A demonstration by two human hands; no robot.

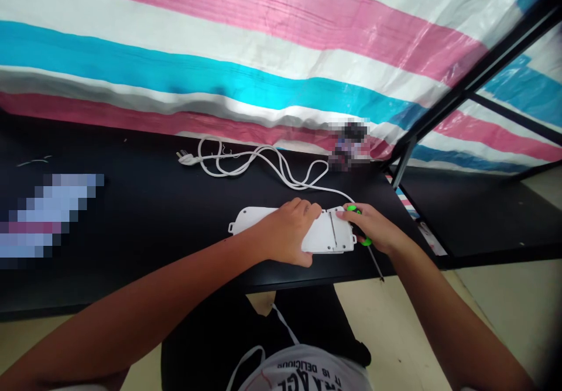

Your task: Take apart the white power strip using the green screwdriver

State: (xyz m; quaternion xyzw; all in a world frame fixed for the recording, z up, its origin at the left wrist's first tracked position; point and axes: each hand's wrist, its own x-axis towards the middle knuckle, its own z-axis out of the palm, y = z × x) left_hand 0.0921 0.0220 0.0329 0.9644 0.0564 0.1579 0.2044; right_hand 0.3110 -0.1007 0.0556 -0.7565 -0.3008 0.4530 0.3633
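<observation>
A white power strip (pixel 322 236) lies on the black table with its screw-holed back facing up. My left hand (pixel 287 230) is wrapped over its middle, closed around both long edges. At the strip's right end, my right hand (pixel 376 226) holds a screwdriver (pixel 366 241) with a green and black handle. Its shaft points down toward the table's front edge, away from the strip. My right thumb rests on the strip's back near the cord end. The white cord (pixel 287 174) runs from that end, loops behind the strip and finishes in a plug (pixel 187 158).
The black tabletop (pixel 144 215) has a front edge just ahead of my body. Thin white scraps (pixel 35 161) lie at the left, near a blurred-out patch. A striped plastic sheet (pixel 246 45) hangs behind the table. Black metal framing (pixel 465 95) stands at the right.
</observation>
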